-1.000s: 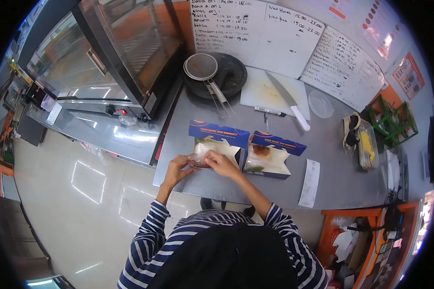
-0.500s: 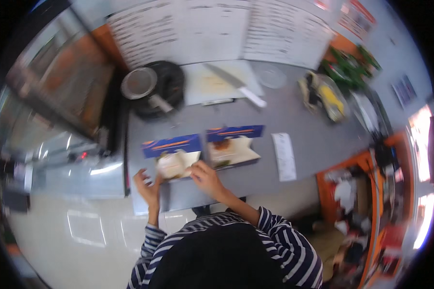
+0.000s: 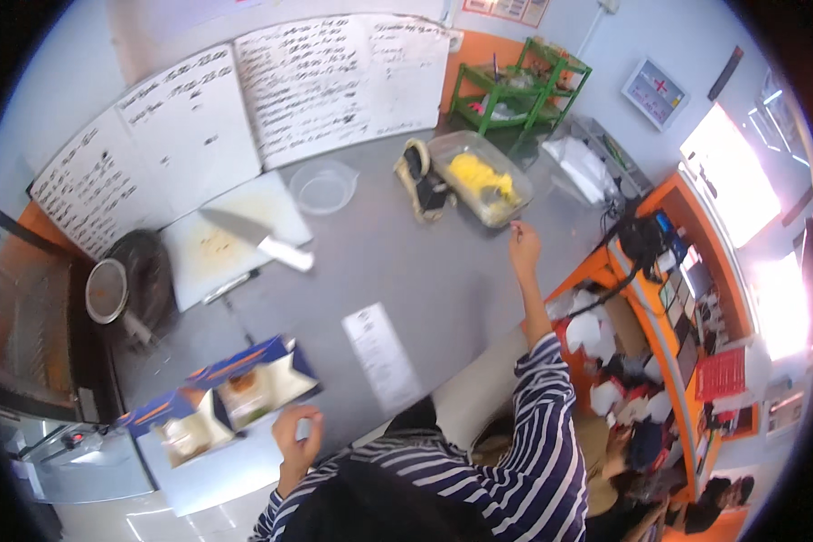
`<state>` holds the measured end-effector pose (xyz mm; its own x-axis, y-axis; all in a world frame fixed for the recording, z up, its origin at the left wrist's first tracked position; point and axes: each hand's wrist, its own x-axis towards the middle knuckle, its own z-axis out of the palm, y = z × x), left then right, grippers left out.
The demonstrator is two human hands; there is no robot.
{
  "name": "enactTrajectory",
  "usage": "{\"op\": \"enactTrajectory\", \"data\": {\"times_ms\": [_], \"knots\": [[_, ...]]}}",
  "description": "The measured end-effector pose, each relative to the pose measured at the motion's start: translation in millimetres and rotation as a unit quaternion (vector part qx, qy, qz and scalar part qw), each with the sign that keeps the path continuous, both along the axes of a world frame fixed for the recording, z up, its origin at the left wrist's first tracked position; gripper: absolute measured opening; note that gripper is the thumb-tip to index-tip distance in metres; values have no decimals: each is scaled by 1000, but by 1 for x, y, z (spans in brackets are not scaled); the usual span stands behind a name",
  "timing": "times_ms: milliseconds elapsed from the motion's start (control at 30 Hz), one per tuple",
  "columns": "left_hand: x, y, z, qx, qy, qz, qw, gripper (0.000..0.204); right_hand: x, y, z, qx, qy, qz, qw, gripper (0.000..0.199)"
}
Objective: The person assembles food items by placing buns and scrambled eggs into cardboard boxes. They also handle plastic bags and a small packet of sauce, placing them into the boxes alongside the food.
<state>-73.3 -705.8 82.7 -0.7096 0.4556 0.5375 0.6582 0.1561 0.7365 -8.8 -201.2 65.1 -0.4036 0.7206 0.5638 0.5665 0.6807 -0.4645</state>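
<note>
My right hand [image 3: 525,251] is stretched out to the right, fingertips together at the near corner of a transparent plastic tub [image 3: 490,219]. Yellow stuff [image 3: 483,176] lies in the tub; whether my fingers touch its rim or pinch something small, I cannot tell. At the front edge of the table, my left hand [image 3: 295,443] holds nothing, its fingers loosely curled and thumb apart. Beside it stand two blue-lidded cardboard boxes, the left box [image 3: 181,434] and the right box [image 3: 285,384]. Both lids are up, with wrapped food inside.
A paper slip [image 3: 379,352] lies on the grey table [image 3: 334,271]. A large knife [image 3: 262,238] rests on a white cutting board [image 3: 194,271], near a round plastic bowl [image 3: 323,187]. A strainer [image 3: 108,291] sits on a black pan [image 3: 144,262]. A green rack [image 3: 519,90] stands behind.
My right hand has left the boxes and moved far right to the plastic tub. My left hand has drawn off to the right of the boxes. The view has turned right.
</note>
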Motion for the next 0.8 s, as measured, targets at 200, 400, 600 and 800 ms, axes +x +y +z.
{"op": "enactTrajectory", "data": {"times_ms": [200,400,600,800], "knots": [[-15,253,31,-228,-117,-212,943,21,-49,154,13,-14,-456,118,882,21],[-37,439,-26,-258,-222,-229,912,47,-63,181,18,48,-535,256,804,29],[-32,539,-101,-93,-276,-34,956,54,-78,204,7,102,-575,294,757,23],[-33,535,-105,-46,-344,-34,937,53,-64,209,26,167,-506,305,789,16]]}}
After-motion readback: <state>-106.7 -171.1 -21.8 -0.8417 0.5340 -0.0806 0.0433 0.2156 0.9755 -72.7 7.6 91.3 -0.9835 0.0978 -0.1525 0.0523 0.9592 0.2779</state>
